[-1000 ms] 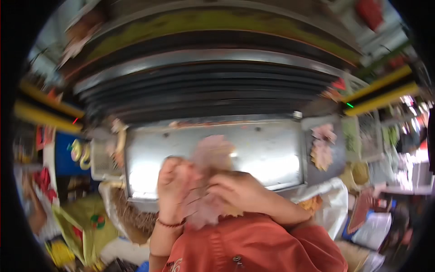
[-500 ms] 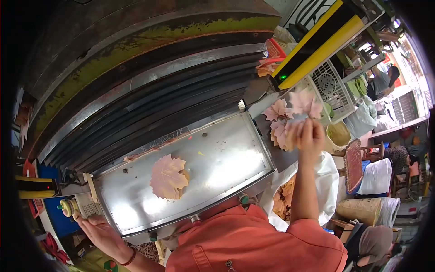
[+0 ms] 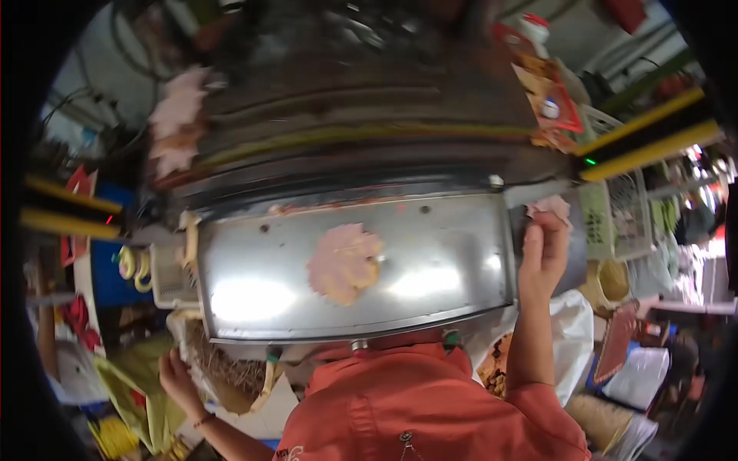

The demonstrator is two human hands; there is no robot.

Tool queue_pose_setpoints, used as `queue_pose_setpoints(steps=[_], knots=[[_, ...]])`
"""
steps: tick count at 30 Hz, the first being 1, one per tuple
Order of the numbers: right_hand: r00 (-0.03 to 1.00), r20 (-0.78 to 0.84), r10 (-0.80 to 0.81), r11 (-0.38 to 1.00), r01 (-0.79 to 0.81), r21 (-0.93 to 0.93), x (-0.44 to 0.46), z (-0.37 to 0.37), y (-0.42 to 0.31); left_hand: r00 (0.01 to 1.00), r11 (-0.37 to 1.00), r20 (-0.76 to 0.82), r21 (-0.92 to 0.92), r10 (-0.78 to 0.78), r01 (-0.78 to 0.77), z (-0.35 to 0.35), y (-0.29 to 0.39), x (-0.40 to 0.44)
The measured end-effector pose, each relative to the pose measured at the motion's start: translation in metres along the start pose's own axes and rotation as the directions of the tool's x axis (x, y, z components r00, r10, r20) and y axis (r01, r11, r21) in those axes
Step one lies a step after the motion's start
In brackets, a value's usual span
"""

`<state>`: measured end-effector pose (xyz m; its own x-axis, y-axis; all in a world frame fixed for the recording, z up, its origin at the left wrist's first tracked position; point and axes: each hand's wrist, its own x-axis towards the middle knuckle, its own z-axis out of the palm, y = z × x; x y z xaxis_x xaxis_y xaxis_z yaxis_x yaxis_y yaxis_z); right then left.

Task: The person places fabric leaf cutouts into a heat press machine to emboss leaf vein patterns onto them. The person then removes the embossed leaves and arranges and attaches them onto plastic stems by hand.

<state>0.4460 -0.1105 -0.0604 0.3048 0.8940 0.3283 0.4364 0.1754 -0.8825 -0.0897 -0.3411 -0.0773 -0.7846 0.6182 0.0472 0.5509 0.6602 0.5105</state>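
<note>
A pinkish-tan maple-shaped leaf lies flat near the middle of the shiny metal plate. Beyond the plate's right edge, my right hand has its fingers closed on a pink leaf. The hand covers that leaf's lower part. My left hand is at the lower left, off the plate and beside a container of brown stems. Nothing shows in its slightly blurred, loosely open fingers.
A large dark press stands behind the plate. Black-and-yellow bars flank it. More pink leaves sit at the press's upper left. Buttons line the front edge, and a white sack stands at right.
The view has turned and levelled. My left hand has come down from beside the round yellow-and-green thing toward the stem container. My right hand is still at the leaves on the right.
</note>
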Motion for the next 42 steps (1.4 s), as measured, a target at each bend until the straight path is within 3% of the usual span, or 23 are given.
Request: queue_pose_setpoints(steps=[1,2,4,5,7,9,11,13,15,17,18,20,23,24,27,30,33,36,39,42], knots=[[0.98,0.196,-0.02,0.999,0.027,-0.034,-0.006,0.016,0.003,0.999,0.997,0.022,0.072,0.033,-0.035,0.002,-0.011,0.0],[0.907,0.399,-0.138,0.98,0.182,-0.075,-0.007,0.036,-0.021,0.995,0.969,0.036,0.228,0.092,-0.098,0.006,-0.028,-0.001],[0.74,0.671,0.049,0.996,0.015,-0.089,-0.016,0.072,-0.037,0.973,0.829,0.191,0.518,0.13,-0.212,0.012,-0.027,0.003],[0.707,0.706,0.04,0.99,0.069,-0.126,-0.018,0.089,-0.047,0.99,0.768,0.091,0.626,0.104,-0.138,0.017,-0.005,-0.011],[0.649,0.758,0.067,0.974,0.123,-0.191,-0.017,0.116,-0.057,0.973,0.779,-0.016,0.603,0.228,-0.173,0.028,0.02,-0.009],[0.597,0.792,0.131,0.959,0.125,-0.253,-0.013,0.138,-0.05,0.926,0.872,-0.038,0.351,0.376,-0.34,0.036,0.062,-0.009],[0.552,0.828,0.098,0.974,0.116,-0.193,-0.006,0.148,-0.039,0.92,0.921,0.057,0.007,0.388,-0.389,0.043,0.115,-0.016],[0.56,0.828,0.023,0.997,0.047,-0.06,-0.001,0.149,-0.037,0.873,0.877,0.142,-0.199,0.467,-0.437,0.056,0.152,-0.023],[0.606,0.794,-0.047,0.996,0.091,-0.011,-0.002,0.146,-0.032,0.786,0.787,0.223,-0.409,0.576,-0.461,0.074,0.186,-0.026],[0.624,0.777,-0.084,0.994,0.106,0.023,0.002,0.142,-0.032,0.674,0.675,0.194,-0.451,0.713,-0.585,0.093,0.214,-0.023],[0.614,0.781,-0.114,0.992,0.114,0.055,0.004,0.139,-0.037,0.668,0.67,0.211,-0.482,0.714,-0.564,0.1,0.228,-0.022],[0.585,0.811,-0.023,0.996,-0.06,0.072,0.006,0.132,-0.045,0.653,0.658,0.243,-0.542,0.718,-0.522,0.113,0.252,-0.022],[0.528,0.847,0.066,0.968,-0.241,0.074,0.004,0.123,-0.058,0.606,0.67,0.487,-0.735,0.629,-0.105,0.126,0.272,-0.024],[0.507,0.857,0.089,0.955,-0.288,0.071,0.004,0.122,-0.06,0.585,0.603,0.42,-0.783,0.694,-0.154,0.135,0.272,-0.023],[0.619,0.775,0.128,0.976,-0.219,0.014,0.009,0.125,-0.06,0.558,0.73,0.651,-0.674,0.514,0.114,0.13,0.274,-0.025],[0.503,0.845,0.18,0.953,-0.303,-0.022,0.015,0.12,-0.045,0.591,0.733,0.658,-0.661,0.467,0.158,0.132,0.269,-0.029],[0.523,0.835,0.172,0.974,-0.22,-0.062,0.022,0.111,-0.05,0.601,0.776,0.631,-0.63,0.491,0.027,0.135,0.263,-0.029],[0.498,0.861,0.102,0.982,-0.191,-0.005,0.031,0.104,-0.052,0.584,0.655,0.347,-0.588,0.734,-0.474,0.134,0.261,-0.028],[0.481,0.875,0.058,0.986,-0.165,0.026,0.034,0.102,-0.06,0.626,0.609,0.195,-0.561,0.755,-0.561,0.128,0.275,-0.028],[0.472,0.882,-0.002,0.994,-0.092,0.051,0.031,0.106,-0.069,0.514,0.645,0.481,-0.738,0.71,-0.2,0.136,0.273,-0.027]])
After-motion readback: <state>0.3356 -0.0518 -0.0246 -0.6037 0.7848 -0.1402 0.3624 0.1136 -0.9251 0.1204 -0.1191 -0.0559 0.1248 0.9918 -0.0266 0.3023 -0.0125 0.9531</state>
